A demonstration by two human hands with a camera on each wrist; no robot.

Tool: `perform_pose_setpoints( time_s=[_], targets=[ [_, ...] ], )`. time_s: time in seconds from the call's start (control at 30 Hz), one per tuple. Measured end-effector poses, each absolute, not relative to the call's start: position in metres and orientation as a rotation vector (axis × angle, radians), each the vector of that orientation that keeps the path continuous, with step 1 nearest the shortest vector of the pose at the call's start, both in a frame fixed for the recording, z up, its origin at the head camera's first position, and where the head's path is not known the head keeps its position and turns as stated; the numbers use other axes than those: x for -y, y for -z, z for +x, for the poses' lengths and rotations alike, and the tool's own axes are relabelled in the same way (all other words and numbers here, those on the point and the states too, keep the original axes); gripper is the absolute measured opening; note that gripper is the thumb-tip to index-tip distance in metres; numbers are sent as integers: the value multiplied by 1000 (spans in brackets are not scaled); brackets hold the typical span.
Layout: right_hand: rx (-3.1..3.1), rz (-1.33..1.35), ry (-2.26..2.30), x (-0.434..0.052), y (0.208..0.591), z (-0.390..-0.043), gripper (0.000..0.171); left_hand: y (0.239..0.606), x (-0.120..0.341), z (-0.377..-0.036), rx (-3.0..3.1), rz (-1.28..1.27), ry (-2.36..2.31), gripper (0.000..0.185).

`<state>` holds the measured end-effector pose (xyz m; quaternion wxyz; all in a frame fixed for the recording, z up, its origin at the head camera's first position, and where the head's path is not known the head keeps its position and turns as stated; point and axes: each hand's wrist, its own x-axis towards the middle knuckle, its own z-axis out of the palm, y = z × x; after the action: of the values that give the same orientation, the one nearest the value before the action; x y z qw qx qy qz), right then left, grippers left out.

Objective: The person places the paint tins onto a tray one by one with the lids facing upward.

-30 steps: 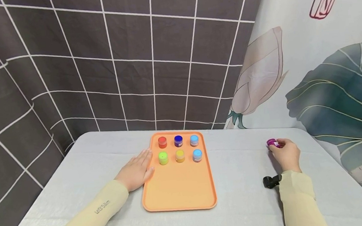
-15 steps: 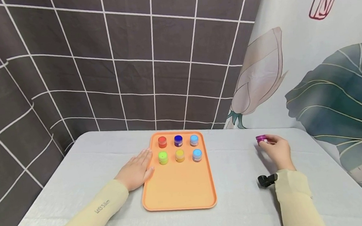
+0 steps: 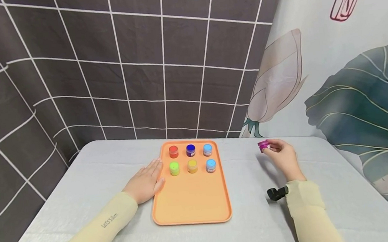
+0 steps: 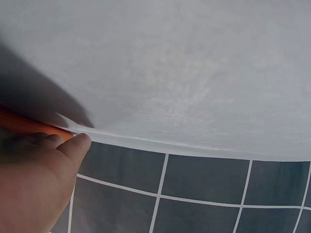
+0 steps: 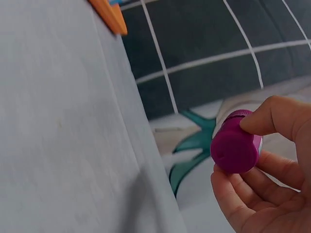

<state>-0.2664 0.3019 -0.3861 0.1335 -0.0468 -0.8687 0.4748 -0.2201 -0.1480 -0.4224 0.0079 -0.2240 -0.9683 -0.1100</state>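
Observation:
My right hand (image 3: 284, 159) pinches a small purple paint jar (image 3: 263, 146) between thumb and fingers, held over the right part of the table. In the right wrist view the purple jar's round end faces the camera. My left hand (image 3: 144, 182) rests with straight fingers on the left edge of an orange tray (image 3: 191, 209). On that tray stand two rows of jars: red (image 3: 173, 152), dark blue (image 3: 191, 150) and light blue (image 3: 207, 149) behind, with green (image 3: 174, 169), yellow (image 3: 192, 166) and another light blue jar (image 3: 210, 165) in front.
A pale grey cloth covers the table (image 3: 246, 205). Behind it hangs a dark curtain with white grid lines (image 3: 145, 83), and a white curtain with plant prints (image 3: 320, 56) on the right. A black wrist camera (image 3: 277, 193) sticks out beside the right sleeve.
My right hand has carried the purple jar leftward over the table, nearer the tray. The left hand, the tray and its jars have stayed put.

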Motion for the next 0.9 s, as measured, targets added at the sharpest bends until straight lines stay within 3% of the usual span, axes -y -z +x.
perform_pose_setpoints(
  time_s=[0.9],
  targets=[
    [2393, 195, -1808, -219, 375, -249, 47, 421, 148, -220, 3009, -703, 363, 61]
  ],
)
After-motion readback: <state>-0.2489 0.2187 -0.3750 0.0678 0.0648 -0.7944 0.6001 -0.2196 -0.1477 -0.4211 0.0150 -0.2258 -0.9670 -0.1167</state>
